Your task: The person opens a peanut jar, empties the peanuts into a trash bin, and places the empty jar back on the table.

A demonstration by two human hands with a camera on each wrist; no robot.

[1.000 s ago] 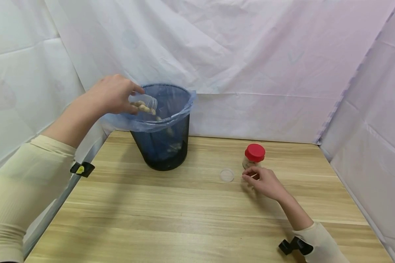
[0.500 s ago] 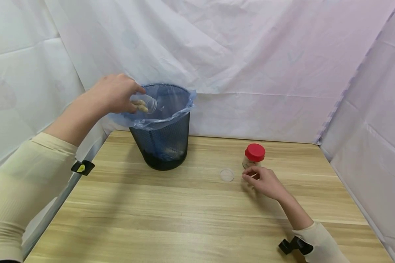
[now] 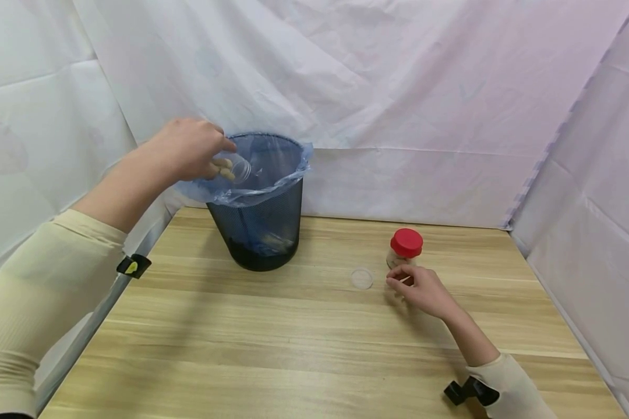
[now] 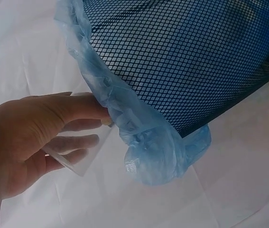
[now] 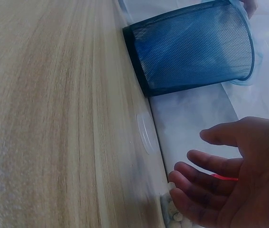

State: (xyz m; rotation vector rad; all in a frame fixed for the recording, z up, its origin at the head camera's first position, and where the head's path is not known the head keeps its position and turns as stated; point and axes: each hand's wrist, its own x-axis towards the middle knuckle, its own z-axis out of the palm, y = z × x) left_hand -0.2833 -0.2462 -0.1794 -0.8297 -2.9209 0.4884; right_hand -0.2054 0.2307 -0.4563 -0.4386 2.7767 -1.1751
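Observation:
My left hand [image 3: 188, 150] grips a clear plastic jar [image 3: 241, 169] lying tilted, its mouth pointing into the mesh wastebasket [image 3: 257, 233]. Some tan pieces that look like unshelled peanuts [image 3: 224, 169] are inside the jar. In the left wrist view, thumb and fingers wrap around the clear jar [image 4: 79, 159] beside the bag's edge. My right hand [image 3: 421, 290] rests by the table with loosely bent fingers and holds nothing. Just behind it stands a second clear jar with a red lid [image 3: 406, 242], partly hidden; its pale contents [image 5: 176, 213] show in the right wrist view.
A blue plastic bag [image 3: 288, 186] lines the wastebasket and folds over its rim. A clear round lid [image 3: 361, 278] lies flat on the wooden table [image 3: 293, 349], left of the right hand. White sheeting [image 3: 372, 87] hangs behind and at both sides.
Several peanuts have dropped from the jar into the wastebasket, so fewer remain inside. My left hand has shifted slightly right. My right hand stays where it was.

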